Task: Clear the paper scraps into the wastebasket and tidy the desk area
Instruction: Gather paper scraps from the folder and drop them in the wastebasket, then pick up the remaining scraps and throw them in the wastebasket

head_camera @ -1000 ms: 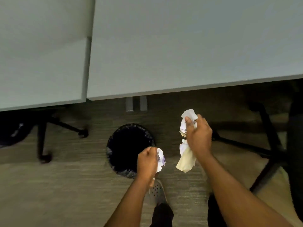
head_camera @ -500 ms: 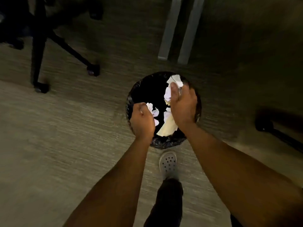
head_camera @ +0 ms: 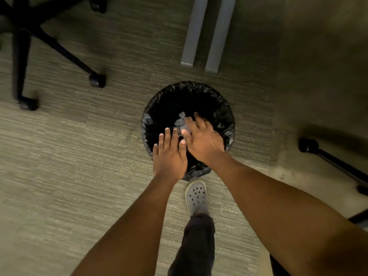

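Where crumpled paper was gripped in both fists half a second ago, the left hand (head_camera: 169, 156) is now seen flat and empty, fingers (head_camera: 168, 136) extended and close together over the near rim of the wastebasket (head_camera: 147, 122). Pale paper scraps (head_camera: 180, 121) are seen dropping inside the black liner, so this load is judged cleared. The right hand (head_camera: 203, 140) is spread loosely, nothing held; contact with the scraps cannot be told.

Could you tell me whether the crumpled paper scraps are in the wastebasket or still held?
In. The pale crumpled paper scraps lie inside the round black-lined wastebasket; the left hand and right hand are spread open above it.
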